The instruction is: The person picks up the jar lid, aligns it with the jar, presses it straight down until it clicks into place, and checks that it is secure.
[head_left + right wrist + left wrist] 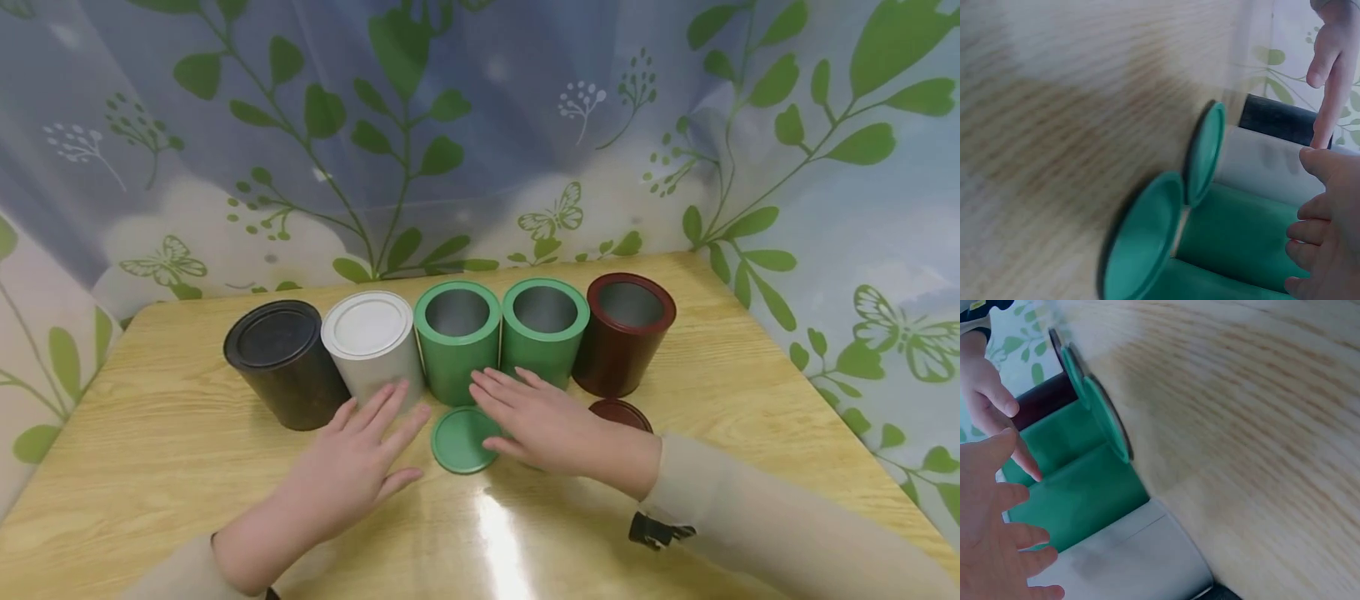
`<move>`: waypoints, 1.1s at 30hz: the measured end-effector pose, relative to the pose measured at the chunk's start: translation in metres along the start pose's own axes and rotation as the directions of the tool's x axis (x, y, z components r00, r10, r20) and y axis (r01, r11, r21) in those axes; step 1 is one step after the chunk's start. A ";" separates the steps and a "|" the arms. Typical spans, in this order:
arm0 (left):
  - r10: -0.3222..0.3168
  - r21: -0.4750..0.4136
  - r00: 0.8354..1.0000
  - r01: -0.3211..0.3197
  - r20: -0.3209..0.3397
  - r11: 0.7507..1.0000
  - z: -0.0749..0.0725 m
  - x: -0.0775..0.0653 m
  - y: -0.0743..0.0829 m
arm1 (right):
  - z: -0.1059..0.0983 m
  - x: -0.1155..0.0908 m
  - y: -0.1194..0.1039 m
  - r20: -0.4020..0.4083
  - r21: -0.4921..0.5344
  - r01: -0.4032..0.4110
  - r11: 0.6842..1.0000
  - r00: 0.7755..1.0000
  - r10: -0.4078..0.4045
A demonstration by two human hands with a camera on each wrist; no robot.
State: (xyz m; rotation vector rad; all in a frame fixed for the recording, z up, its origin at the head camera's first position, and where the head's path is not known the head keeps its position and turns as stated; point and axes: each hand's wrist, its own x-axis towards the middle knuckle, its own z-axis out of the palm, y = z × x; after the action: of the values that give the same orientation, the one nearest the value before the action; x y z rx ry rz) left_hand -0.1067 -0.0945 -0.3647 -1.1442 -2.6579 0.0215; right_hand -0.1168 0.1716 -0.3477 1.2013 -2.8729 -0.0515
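Observation:
A row of cans stands on the table: a black can (pixel 288 367) and a white can (pixel 378 358) with lids on, then a left green can (pixel 459 354), a right green can (pixel 546 342) and a dark red can (pixel 625 342), these three with open tops. My left hand (pixel 337 471), fingers spread and holding nothing, is in front of the white can. My right hand (pixel 551 429) stretches its straight fingers over the front of the green cans, also holding nothing. One green lid (pixel 459 446) lies before the left green can. Another green lid (pixel 1143 240) is mostly hidden under my right hand in the head view.
A dark red lid (pixel 622 412) lies in front of the dark red can, partly behind my right forearm. Behind the wooden table (pixel 150 475) hangs a leaf-patterned curtain (pixel 480 167), which also runs along both sides.

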 end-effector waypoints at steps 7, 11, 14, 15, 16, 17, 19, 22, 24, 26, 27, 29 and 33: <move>0.026 -0.032 0.998 -0.024 0.065 0.999 0.013 0.007 0.003 | 0.018 0.001 0.004 0.041 0.010 0.003 1.000 0.999 -0.004; 0.034 -0.054 0.992 -0.028 0.121 0.998 0.018 0.011 0.007 | 0.026 0.001 0.005 0.054 0.020 0.001 1.000 0.999 -0.002; 0.044 -0.068 0.986 -0.034 0.160 0.997 0.024 0.014 0.011 | 0.030 0.001 0.006 0.070 0.027 -0.003 1.000 0.998 0.001; 0.048 -0.071 0.984 -0.036 0.170 0.997 0.026 0.015 0.012 | 0.031 0.001 0.006 0.076 0.032 -0.004 0.999 0.997 0.002; 0.052 -0.077 0.983 -0.039 0.177 0.996 0.029 0.016 0.013 | 0.032 0.001 0.006 0.085 0.036 -0.007 0.999 0.996 0.004; 0.056 -0.085 0.982 -0.041 0.182 0.996 0.031 0.016 0.014 | 0.033 0.001 0.005 0.090 0.039 -0.006 0.999 0.996 0.003; 0.061 -0.105 0.978 -0.041 0.201 0.994 0.033 0.018 0.016 | 0.035 0.002 0.005 0.101 0.039 -0.005 0.999 0.995 0.001; 0.060 -0.151 0.971 -0.025 0.233 0.988 0.037 0.020 0.017 | 0.039 0.004 0.004 0.107 0.036 0.001 0.999 0.994 -0.005; 0.060 -0.167 0.965 -0.017 0.256 0.986 0.039 0.021 0.016 | 0.042 0.005 0.005 0.107 0.030 0.003 1.000 0.994 -0.006; 0.059 -0.179 0.959 -0.008 0.278 0.984 0.042 0.023 0.016 | 0.044 0.006 0.005 0.111 0.032 -0.001 0.999 0.994 -0.002; 0.060 -0.180 0.956 -0.007 0.286 0.984 0.042 0.025 0.015 | 0.045 0.006 0.005 0.114 0.036 -0.004 0.999 0.994 0.000; 0.062 -0.180 0.953 -0.008 0.298 0.984 0.043 0.027 0.015 | 0.046 0.007 0.005 0.117 0.043 -0.008 0.999 0.993 0.003; 0.063 -0.180 0.947 -0.005 0.316 0.984 0.042 0.029 0.016 | 0.047 0.008 0.003 0.121 0.053 -0.009 0.999 0.993 0.003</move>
State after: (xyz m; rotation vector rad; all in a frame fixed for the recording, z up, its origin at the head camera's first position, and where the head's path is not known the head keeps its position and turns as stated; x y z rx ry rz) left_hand -0.1245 -0.0592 -0.4004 -1.3442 -2.9747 -0.0265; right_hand -0.1262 0.1687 -0.3943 1.2404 -3.0001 -0.0499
